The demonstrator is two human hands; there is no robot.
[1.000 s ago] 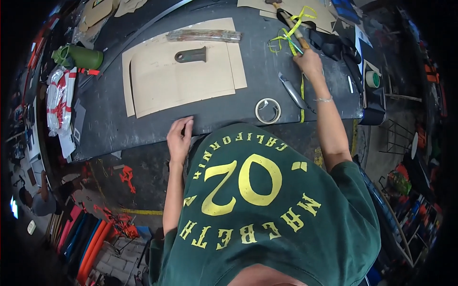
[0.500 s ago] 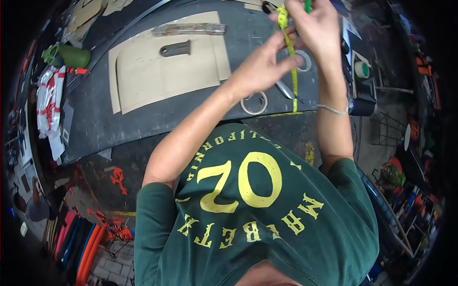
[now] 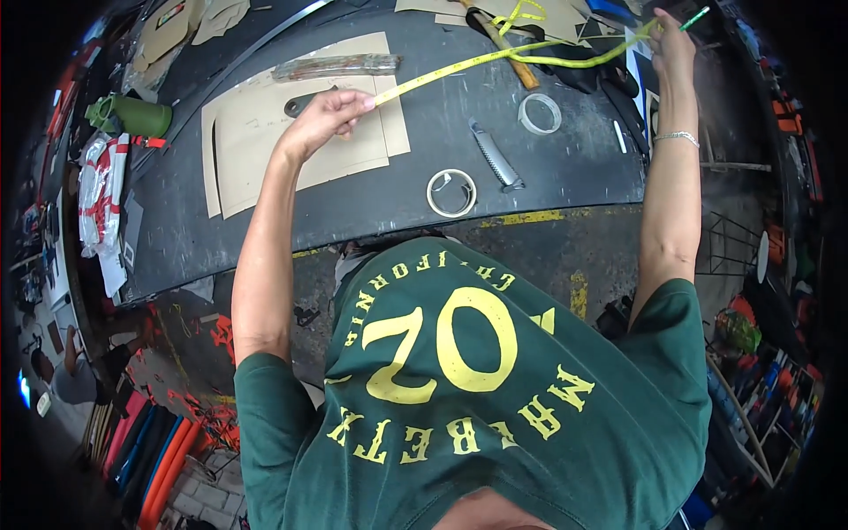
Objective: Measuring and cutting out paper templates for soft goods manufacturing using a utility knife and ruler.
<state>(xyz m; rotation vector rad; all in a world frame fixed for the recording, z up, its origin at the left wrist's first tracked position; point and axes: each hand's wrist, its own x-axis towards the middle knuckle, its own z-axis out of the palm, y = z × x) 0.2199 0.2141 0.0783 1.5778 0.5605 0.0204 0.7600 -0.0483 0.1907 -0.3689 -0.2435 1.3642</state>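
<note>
A yellow tape measure (image 3: 450,68) stretches between my hands, above the dark worktable (image 3: 353,199). My left hand (image 3: 329,122) pinches one end of it, over tan paper sheets (image 3: 287,168). Far off to the right, my raised right hand (image 3: 676,51) is closed on the tape, with a green pen (image 3: 696,19) sticking out of the same grip. Part of the tape hangs in a slack loop near the right hand. Beneath my left hand a dark flat piece with a hole (image 3: 299,106) is partly hidden.
A wrapped long bundle (image 3: 336,67) lies on the sheets. Two tape rolls (image 3: 431,194) and a utility knife (image 3: 496,157) lie near the front edge. A wooden handle (image 3: 526,75) is at the far right, and a green canister (image 3: 132,116) stands left.
My hands have moved apart from close together at the far right. The left went leftward over the paper, the right further right, drawing the tape out between them.
</note>
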